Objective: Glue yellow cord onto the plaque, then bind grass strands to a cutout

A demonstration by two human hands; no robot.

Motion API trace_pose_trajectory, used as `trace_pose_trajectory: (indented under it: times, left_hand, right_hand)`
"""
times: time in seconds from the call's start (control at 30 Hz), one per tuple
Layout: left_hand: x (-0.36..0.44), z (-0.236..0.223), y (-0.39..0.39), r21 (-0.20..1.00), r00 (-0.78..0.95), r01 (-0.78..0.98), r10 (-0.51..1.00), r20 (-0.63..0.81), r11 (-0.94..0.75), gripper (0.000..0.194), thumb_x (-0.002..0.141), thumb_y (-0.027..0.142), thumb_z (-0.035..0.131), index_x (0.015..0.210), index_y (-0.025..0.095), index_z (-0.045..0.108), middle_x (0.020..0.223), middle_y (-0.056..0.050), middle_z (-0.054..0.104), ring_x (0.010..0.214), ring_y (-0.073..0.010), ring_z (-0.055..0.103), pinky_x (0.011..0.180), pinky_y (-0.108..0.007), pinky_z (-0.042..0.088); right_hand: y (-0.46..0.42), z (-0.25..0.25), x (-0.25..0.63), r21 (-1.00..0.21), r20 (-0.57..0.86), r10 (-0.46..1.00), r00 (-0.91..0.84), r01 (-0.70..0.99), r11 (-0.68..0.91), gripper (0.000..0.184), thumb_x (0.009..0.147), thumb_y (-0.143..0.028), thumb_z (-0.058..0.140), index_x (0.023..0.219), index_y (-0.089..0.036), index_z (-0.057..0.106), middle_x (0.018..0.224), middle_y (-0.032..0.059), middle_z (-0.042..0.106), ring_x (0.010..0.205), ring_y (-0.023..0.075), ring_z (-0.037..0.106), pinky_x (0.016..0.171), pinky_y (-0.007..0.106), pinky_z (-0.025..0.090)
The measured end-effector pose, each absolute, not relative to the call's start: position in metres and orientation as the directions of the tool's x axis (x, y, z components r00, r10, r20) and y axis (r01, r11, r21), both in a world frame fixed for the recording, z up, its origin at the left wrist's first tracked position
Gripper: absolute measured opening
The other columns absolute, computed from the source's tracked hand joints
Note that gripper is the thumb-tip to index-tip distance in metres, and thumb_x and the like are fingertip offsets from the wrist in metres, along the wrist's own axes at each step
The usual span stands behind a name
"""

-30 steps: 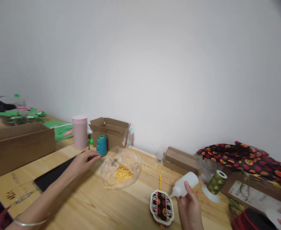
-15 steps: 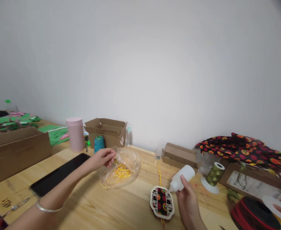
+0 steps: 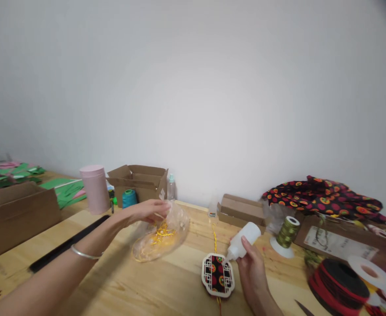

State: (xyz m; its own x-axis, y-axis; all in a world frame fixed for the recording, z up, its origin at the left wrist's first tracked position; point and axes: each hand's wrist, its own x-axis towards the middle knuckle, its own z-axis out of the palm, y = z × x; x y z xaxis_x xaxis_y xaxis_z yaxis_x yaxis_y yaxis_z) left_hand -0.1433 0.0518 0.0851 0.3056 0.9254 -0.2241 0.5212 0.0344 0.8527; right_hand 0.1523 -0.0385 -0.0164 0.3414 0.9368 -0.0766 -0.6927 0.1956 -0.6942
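Squeeze bottle (image 3: 245,239) is being held tilted by right hand (image 3: 251,265), apparently for aiming at pendant (image 3: 218,275); whether left hand (image 3: 151,210) is gripping is unclear.

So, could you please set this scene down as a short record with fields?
Left hand: at the upper part of a clear plastic bag; grip unclear
Bag contents: yellow cords
Right hand: holding a white squeeze bottle, tilted nozzle-down at the ornament
Ornament: lying on the wooden table, pale frame, dark patterned middle
Back: open cardboard box, teal thread cone
Right side: green-gold spool, red-and-black spool
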Motion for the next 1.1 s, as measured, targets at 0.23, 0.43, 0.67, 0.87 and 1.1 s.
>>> trace_pose_trajectory:
  times: [0.23,0.43,0.67,0.87,1.1]
  left_hand:
    - [-0.141,0.069,0.064,0.819,0.323,0.574,0.92,-0.223,-0.003,0.037,0.049,0.049,0.069,0.052,0.014,0.059,0.049,0.001,0.058,0.055,-0.0149,0.056,0.052,-0.023,0.041]
    - [-0.143,0.087,0.062,0.853,0.335,0.514,0.895,-0.295,0.088,0.04,0.052,0.051,0.068,0.066,0.014,0.064,0.065,-0.004,0.066,0.067,-0.0161,0.06,0.062,-0.023,0.046]
    - [-0.146,0.125,0.038,0.881,0.358,0.423,0.854,-0.379,0.214,0.054,0.067,0.06,0.049,0.084,0.011,0.066,0.092,-0.016,0.067,0.083,-0.0222,0.063,0.07,-0.03,0.05]
    - [-0.152,0.146,0.015,0.943,0.324,0.323,0.926,-0.192,0.083,0.043,0.073,0.043,0.056,0.105,0.014,0.057,0.104,-0.009,0.064,0.096,-0.0186,0.057,0.084,-0.03,0.043]
    - [-0.155,0.135,0.011,0.979,0.208,0.187,0.977,0.038,-0.078,0.04,0.071,0.041,0.059,0.098,0.012,0.057,0.067,0.0,0.058,0.066,-0.01,0.054,0.069,-0.025,0.046]
  right_hand:
    - [-0.039,-0.017,0.152,-0.687,-0.075,0.938,0.339,-0.699,0.198,0.027,0.056,-0.028,0.073,0.072,-0.013,0.058,0.067,-0.0001,0.063,0.064,0.0129,0.056,0.055,0.022,0.045]
    - [-0.038,-0.017,0.152,-0.677,-0.074,0.94,0.334,-0.709,0.199,0.026,0.057,-0.027,0.072,0.074,-0.013,0.058,0.068,0.0006,0.064,0.064,0.0135,0.057,0.056,0.023,0.045]
    - [-0.038,-0.011,0.158,-0.606,-0.111,0.945,0.307,-0.775,0.18,0.023,0.062,-0.029,0.067,0.077,-0.015,0.058,0.07,0.0001,0.064,0.063,0.013,0.059,0.058,0.023,0.048]
    - [-0.047,0.004,0.173,-0.333,-0.166,0.983,0.084,-0.943,0.025,0.031,0.076,-0.041,0.051,0.091,-0.014,0.057,0.076,0.0027,0.066,0.052,0.0062,0.058,0.05,0.018,0.046]
    - [-0.047,0.003,0.173,-0.36,-0.161,0.983,0.084,-0.933,0.021,0.025,0.074,-0.038,0.056,0.085,-0.015,0.058,0.064,-0.0014,0.064,0.049,0.0071,0.058,0.05,0.019,0.045]
